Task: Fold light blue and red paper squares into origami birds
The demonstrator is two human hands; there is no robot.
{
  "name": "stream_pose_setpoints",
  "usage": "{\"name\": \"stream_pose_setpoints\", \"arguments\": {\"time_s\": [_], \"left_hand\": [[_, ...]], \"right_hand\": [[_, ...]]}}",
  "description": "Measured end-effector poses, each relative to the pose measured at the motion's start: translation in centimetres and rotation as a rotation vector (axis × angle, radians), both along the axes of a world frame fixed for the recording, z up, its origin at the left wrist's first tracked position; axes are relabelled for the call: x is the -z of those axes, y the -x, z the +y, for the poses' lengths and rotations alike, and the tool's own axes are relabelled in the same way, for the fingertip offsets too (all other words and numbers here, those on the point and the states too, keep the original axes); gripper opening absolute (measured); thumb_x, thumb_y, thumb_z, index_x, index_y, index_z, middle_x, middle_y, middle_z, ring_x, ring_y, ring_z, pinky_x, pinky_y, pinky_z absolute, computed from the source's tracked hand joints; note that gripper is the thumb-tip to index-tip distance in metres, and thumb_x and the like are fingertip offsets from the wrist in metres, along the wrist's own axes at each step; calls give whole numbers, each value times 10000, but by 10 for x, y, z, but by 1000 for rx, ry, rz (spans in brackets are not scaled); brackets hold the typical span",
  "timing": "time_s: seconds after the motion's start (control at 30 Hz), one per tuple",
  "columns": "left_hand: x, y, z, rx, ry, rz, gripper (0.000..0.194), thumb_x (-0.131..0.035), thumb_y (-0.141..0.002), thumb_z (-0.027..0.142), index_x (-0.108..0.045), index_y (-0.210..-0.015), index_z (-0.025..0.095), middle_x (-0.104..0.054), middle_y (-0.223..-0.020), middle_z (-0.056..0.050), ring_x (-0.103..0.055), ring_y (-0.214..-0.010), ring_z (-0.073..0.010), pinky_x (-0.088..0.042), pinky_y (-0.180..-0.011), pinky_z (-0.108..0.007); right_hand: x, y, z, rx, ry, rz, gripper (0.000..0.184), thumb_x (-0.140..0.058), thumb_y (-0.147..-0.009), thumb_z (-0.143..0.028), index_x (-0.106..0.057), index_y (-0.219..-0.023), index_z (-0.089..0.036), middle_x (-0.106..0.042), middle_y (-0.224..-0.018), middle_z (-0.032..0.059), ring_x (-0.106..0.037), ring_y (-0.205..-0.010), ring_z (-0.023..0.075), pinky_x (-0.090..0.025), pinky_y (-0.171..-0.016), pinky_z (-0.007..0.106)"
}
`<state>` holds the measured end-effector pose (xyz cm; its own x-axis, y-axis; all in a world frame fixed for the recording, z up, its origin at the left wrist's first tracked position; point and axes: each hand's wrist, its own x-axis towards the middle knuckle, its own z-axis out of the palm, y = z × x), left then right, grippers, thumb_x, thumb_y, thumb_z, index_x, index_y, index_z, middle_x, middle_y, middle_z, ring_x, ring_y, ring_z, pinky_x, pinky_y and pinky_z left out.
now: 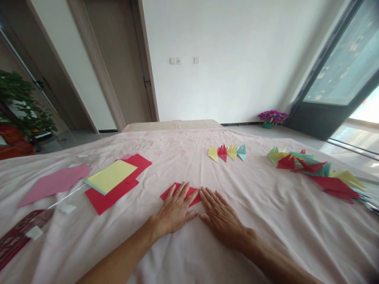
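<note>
A red piece of paper (194,200), seemingly folded, lies flat on the pale pink cloth in front of me. My left hand (177,208) rests on it with the fingers spread, covering much of its middle. At the paper's right end my right hand (218,213) lies palm down, fingers stretched out, its fingertips at the edge. Neither hand grips anything. The paper's near edge is partly hidden under my left hand.
Left of my hands lie yellow sheets (114,175) on red sheets (103,201), and pink paper (56,183). Several small folded paper pieces (222,152) stand in a row ahead. A pile of folded paper shapes (309,165) sits at the right on the cloth (183,256).
</note>
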<state>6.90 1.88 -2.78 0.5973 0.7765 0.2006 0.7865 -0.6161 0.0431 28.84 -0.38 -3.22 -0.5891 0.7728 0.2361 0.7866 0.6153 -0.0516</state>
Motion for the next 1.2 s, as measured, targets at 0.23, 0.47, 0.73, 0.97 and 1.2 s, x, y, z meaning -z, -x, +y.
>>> {"name": "stream_pose_setpoints", "arguments": {"time_s": [0.23,0.47,0.73,0.97,1.2], "left_hand": [[1,14,11,-156,44,-18,653,-230,-958,594,-331,-1473,205,-267,-1558,-133,-229,-1437,-295,-210,-1137,-539],[13,37,29,-274,22,-53,650,-337,-942,572,-385,-1447,165,-312,-1534,-160,-258,-1421,-334,-230,-1118,-566],[-6,49,8,-380,-129,-163,395,-306,-1000,318,-640,-1163,186,-589,-1317,-103,-401,-1342,-248,-303,-1106,-504],[-21,21,-48,-219,-154,-219,309,-383,-984,292,-682,-1005,217,-573,-1342,-56,-365,-1369,-243,-240,-1146,-523],[-25,-8,-74,89,104,-143,459,-416,-967,444,-422,-1409,318,-393,-1505,-61,-350,-1385,-284,-310,-1106,-560]], "right_hand": [[-11,4,-3,51,107,-13,619,-281,-995,-488,-260,-1501,-132,-222,-1546,114,-206,-1436,247,-196,-1174,477],[-17,7,-5,84,191,-55,634,-258,-996,-488,-216,-1511,-121,-150,-1562,105,-153,-1449,247,-144,-1177,483],[-15,3,-3,128,165,131,556,-324,-989,-415,-326,-1480,-153,-319,-1531,105,-290,-1412,219,-208,-1162,451],[-21,7,6,210,141,301,420,-308,-997,-302,-559,-1301,-159,-571,-1343,107,-498,-1260,198,-351,-1076,361],[-17,16,19,342,226,369,597,-493,-898,-438,-463,-1387,-98,-449,-1438,187,-422,-1327,284,-363,-1056,427]]}}
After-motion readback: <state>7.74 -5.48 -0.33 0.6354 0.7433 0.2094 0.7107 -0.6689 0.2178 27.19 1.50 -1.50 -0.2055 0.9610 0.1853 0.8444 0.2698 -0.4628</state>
